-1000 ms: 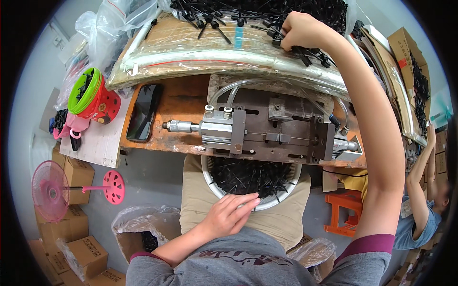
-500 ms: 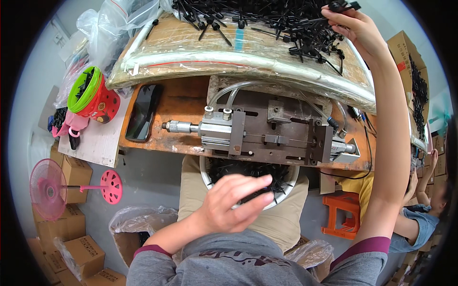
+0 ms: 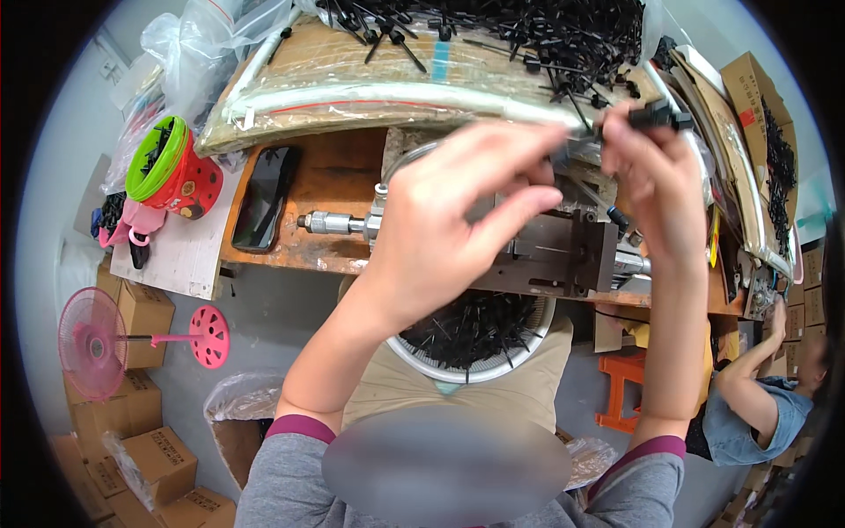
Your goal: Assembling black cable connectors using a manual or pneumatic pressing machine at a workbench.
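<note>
My right hand (image 3: 656, 176) is closed on a black plastic part (image 3: 660, 116), which looks like a thick head with a thin stem, blurred by motion. My left hand (image 3: 458, 211) is raised over the metal fixture, fingers apart from the thumb, holding nothing I can see. Its fingertips are close to the stem end of the held part. Beneath both hands lies the metal clamping fixture (image 3: 563, 255), partly hidden by my left hand. A white round basket (image 3: 493, 377) full of black stemmed pieces (image 3: 466, 330) rests on my lap. More such pieces (image 3: 572, 35) are heaped on the plastic-wrapped board above the bench.
On the wooden bench lies a phone (image 3: 266, 198), beside a red tub with a green rim (image 3: 141, 180). A pink fan (image 3: 92, 343) and cardboard boxes (image 3: 158, 462) stand at left. An orange stool (image 3: 620, 392) and a co-worker (image 3: 761, 414) are at right.
My right hand has come down and nearer from the heap with the black part. My left hand has risen from over the basket toward it, uncovering the basket's contents.
</note>
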